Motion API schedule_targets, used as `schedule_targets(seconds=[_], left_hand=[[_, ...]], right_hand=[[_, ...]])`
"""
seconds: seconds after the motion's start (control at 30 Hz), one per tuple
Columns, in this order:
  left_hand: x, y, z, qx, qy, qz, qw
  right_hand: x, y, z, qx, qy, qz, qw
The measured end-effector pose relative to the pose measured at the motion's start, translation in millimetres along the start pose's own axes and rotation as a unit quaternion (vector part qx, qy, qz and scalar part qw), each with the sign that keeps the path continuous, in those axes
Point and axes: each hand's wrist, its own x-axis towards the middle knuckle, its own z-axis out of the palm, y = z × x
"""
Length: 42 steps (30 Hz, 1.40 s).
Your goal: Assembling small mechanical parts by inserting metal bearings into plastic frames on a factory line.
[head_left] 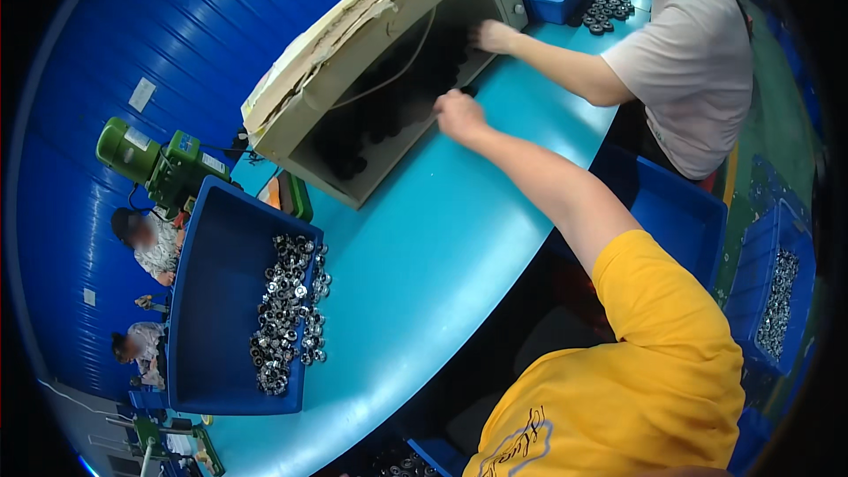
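My right hand (461, 117) reaches across the turquoise table to the front edge of a pale, open-fronted box (389, 178). Its fingers are curled closed; whatever they may hold is hidden. A small dark part (469, 90) shows right beside the fingertips. Inside the shadowed box lie many black parts (349, 159), hard to tell apart, and a thin cable (402, 71) hangs across the opening. My left hand is out of view.
A co-worker on the right has one hand (496, 37) at the box and another over a blue bin (565, 9) of metal parts. Black round parts (608, 7) lie beside it. A large blue bin (234, 300) spills shiny metal parts (287, 309) at left, near a green machine (181, 168).
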Motion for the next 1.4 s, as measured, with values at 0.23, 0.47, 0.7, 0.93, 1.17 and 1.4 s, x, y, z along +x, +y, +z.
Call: schedule_targets(seconds=[0.23,0.47,0.7,0.93,1.17,1.4], left_hand=[[1,64,26,-0.037,-0.047,0.236,0.97],[41,176,108,-0.252,-0.164,0.272,0.914],[87,199,172,-0.462,-0.169,0.094,0.865],[95,156,180,-0.537,-0.15,0.035,0.829],[100,142,190,-0.605,-0.265,-0.005,0.751],[106,132,195,-0.678,-0.312,-0.036,0.665]], right_hand=[[29,84,1,-0.16,0.006,0.039,0.986],[-22,-3,20,0.055,-0.06,-0.089,0.993],[-145,-168,47,0.537,-0.431,0.069,0.722],[-188,-207,77,0.586,-0.477,0.112,0.645],[-186,-189,81,0.586,-0.519,0.086,0.616],[-181,-200,65,0.543,-0.492,0.017,0.68]])
